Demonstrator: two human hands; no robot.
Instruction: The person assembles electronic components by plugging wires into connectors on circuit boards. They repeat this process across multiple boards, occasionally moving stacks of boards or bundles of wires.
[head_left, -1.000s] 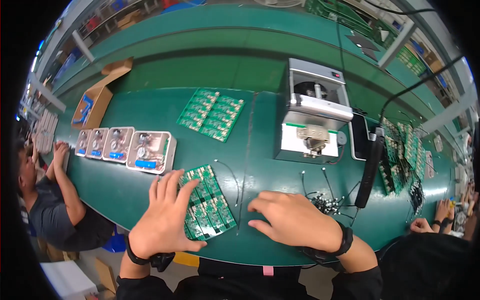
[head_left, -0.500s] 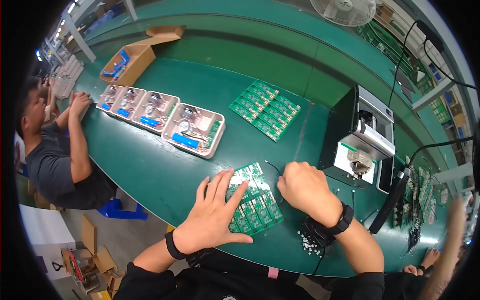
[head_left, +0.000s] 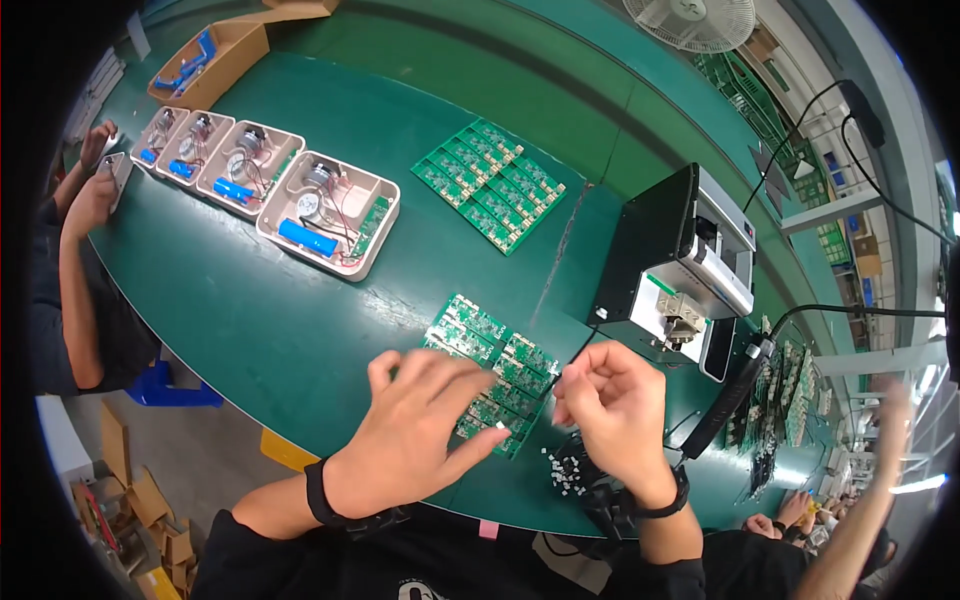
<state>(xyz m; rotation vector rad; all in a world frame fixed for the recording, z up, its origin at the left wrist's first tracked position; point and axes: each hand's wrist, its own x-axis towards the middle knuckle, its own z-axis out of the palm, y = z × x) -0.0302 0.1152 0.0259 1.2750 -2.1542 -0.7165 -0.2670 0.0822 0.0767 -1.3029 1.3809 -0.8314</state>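
Note:
My left hand (head_left: 415, 430) hovers over the green circuit board panel (head_left: 460, 325), its fingers bent, apart and slightly blurred. A tiny white piece (head_left: 502, 427) shows at its thumb tip; whether the thumb touches it I cannot tell. To the right of the panel, my right hand (head_left: 620, 415) is raised with curled fingers, closed around a thin black wire (head_left: 585, 348) with a small white end. The fingers partly hide the wire. Below this hand lies a scatter of small white connectors (head_left: 565, 470) beside a black device partly covered by my wrist.
Several pale trays (head_left: 345, 265) with blue cells and wiring stand at the left, before a cardboard box (head_left: 225, 55). A second circuit board panel (head_left: 490, 185) lies farther back. A black and silver machine (head_left: 690, 265) stands right, near stacked boards (head_left: 790, 390). Co-workers sit at both sides.
My left hand has lifted off the board panel, its fingers now curling. My right hand has turned to show its curled fingers and thumb. The whole view has shifted left.

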